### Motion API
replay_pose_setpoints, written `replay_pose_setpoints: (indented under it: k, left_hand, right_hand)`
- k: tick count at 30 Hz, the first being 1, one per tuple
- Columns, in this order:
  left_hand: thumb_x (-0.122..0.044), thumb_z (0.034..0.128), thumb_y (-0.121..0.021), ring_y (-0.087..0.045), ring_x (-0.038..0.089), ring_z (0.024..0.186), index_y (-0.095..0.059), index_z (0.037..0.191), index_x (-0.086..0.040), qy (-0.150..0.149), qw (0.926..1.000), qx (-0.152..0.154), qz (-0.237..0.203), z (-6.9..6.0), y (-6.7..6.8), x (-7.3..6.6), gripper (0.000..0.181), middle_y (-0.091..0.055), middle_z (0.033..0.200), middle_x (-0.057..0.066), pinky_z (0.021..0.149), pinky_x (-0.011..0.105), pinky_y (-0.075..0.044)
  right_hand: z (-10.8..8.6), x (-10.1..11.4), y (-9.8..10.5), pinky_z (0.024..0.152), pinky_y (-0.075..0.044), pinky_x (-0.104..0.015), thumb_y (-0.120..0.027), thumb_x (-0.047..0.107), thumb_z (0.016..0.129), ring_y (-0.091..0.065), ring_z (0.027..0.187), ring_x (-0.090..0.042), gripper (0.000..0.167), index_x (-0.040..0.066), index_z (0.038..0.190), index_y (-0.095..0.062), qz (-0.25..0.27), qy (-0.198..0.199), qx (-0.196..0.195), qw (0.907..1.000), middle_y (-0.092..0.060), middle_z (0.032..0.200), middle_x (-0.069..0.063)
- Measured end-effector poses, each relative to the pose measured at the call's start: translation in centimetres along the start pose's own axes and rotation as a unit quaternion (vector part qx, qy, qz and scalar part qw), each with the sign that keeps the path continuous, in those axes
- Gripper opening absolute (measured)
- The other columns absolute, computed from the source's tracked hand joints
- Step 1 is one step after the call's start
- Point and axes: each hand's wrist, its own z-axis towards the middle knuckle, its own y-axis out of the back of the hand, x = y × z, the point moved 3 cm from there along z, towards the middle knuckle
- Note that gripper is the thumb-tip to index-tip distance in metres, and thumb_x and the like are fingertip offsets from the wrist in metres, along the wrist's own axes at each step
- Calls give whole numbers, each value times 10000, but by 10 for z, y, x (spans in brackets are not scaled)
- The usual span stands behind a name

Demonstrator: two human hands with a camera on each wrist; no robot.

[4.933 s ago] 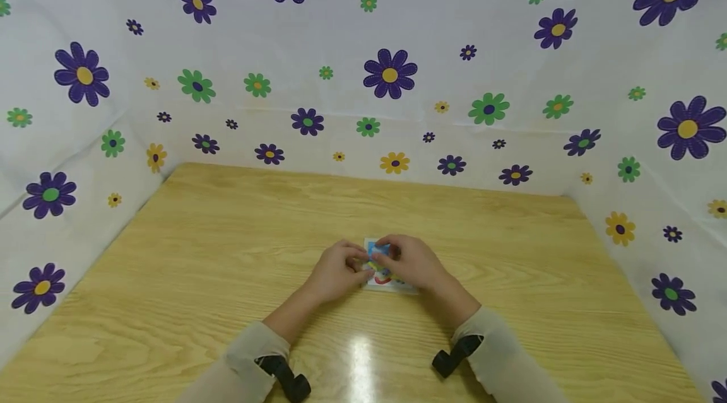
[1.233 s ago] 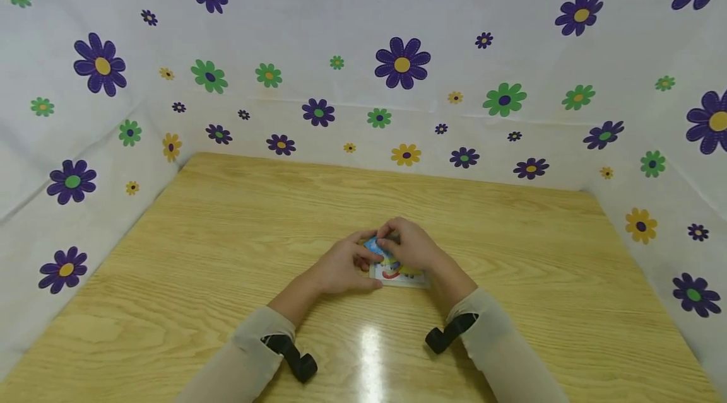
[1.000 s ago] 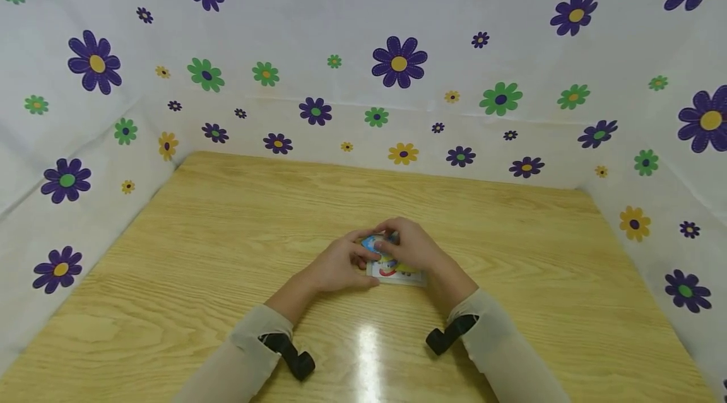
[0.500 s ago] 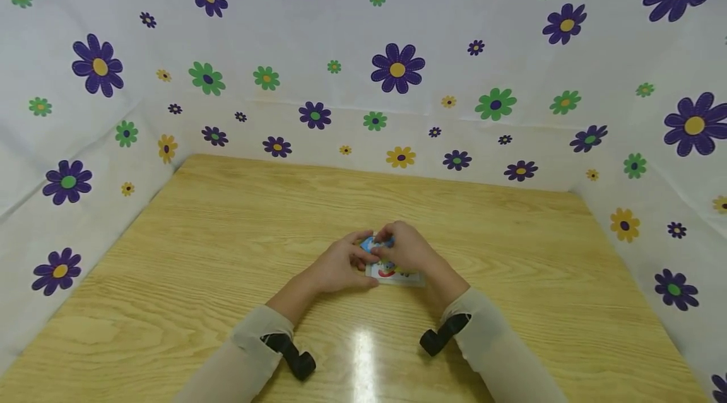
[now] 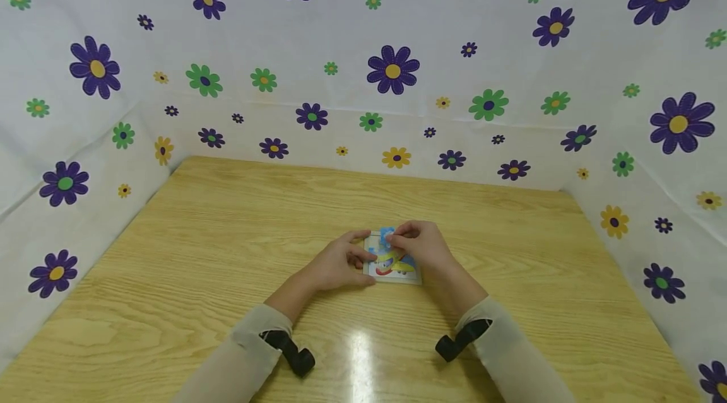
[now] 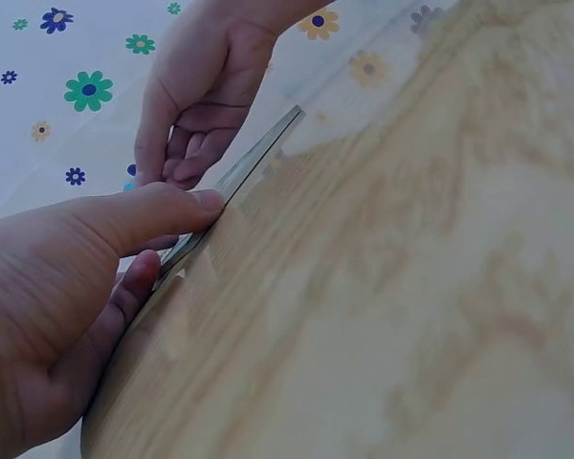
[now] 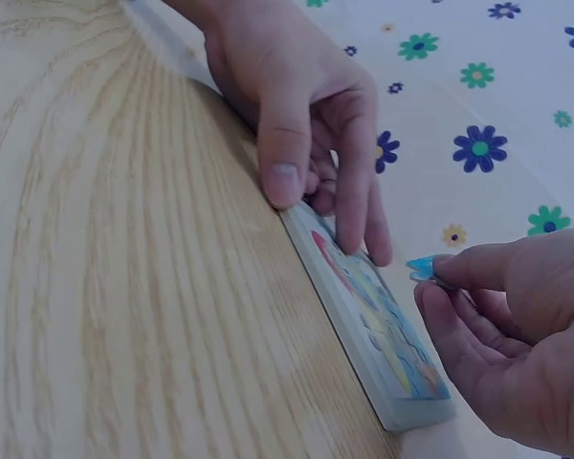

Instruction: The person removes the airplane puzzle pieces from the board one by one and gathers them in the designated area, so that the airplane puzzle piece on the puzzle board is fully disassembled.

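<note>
A small jigsaw puzzle board [image 5: 397, 277] with a pale frame and a yellow, red and blue picture lies flat on the table. My left hand [image 5: 336, 264] holds its left end, thumb at the near edge and fingers reaching over the picture. Between thumb and fingertips, my right hand [image 5: 427, 246] pinches a blue puzzle piece [image 5: 387, 236] at the board's far edge. In the right wrist view that piece [image 7: 422, 269] is held up, apart from the board [image 7: 371, 316]. A pale bare patch shows at the picture's upper left. The left wrist view shows only the board's edge [image 6: 258, 153].
The wood-grain table [image 5: 255, 201] extends around the board on every side. White cloth walls [image 5: 341, 31] printed with flowers stand at the back, left and right. Black curved mounts [image 5: 292, 356] sit on both sleeved wrists.
My right hand has lifted the blue piece out of the board's upper left and moved it right and away, uncovering a pale patch. My left hand stays at the left end.
</note>
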Motion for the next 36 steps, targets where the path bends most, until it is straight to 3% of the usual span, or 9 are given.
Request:
replay_pose_setpoints:
  k: [4,9,14,21,30,36]
  left_hand:
    - [-169,791,-862,-573,117,927,-716,1203,-50,38,9999,20,-109,1,0,0,454,-364,1581,27,785,189,-493]
    - [-132,817,-830,-573,125,876,-657,1269,-17,-42,9998,61,-194,4,2,-1,498,-528,1450,58,748,197,-493]
    - [-98,834,-803,-564,150,860,-620,1292,-16,-66,9991,124,-408,5,3,0,499,-665,1267,93,734,218,-489]
    - [-157,850,-804,-562,133,890,-749,1112,-23,-192,9997,18,-151,3,-2,1,299,-518,1402,72,748,210,-499]
    - [-153,885,-775,-579,111,899,-744,1130,-26,-189,9997,-162,28,2,-4,2,277,-521,1406,48,757,206,-508]
    - [-161,881,-780,-581,114,896,-744,1137,-31,-195,9995,-213,82,1,-1,1,289,-528,1400,50,755,208,-510]
  right_hand:
    - [-3,-3,11,773,-586,-282,-716,140,934,-718,809,-177,368,-14,1213,-532,316,-178,-51,9993,-706,938,-111]
    - [-4,-9,20,825,-582,-265,-611,80,994,-679,882,-183,417,43,1402,-531,464,-100,-9,9989,-583,976,-105]
    - [-6,-14,28,806,-583,-264,-570,54,1006,-682,848,-167,364,8,1366,-543,513,-155,-28,9986,-571,1004,-138]
    - [-7,-27,50,704,-567,-246,-662,168,972,-671,774,-134,330,-27,1227,-586,37,-365,-507,9980,-709,1050,-176]
    - [-5,-39,65,657,-550,-229,-700,168,946,-640,716,-102,320,-45,1173,-625,-128,-515,-865,9948,-686,955,-104]
    - [-1,-39,61,638,-536,-218,-718,176,933,-622,701,-112,291,-36,1124,-661,-558,-296,-1043,9925,-665,915,-105]
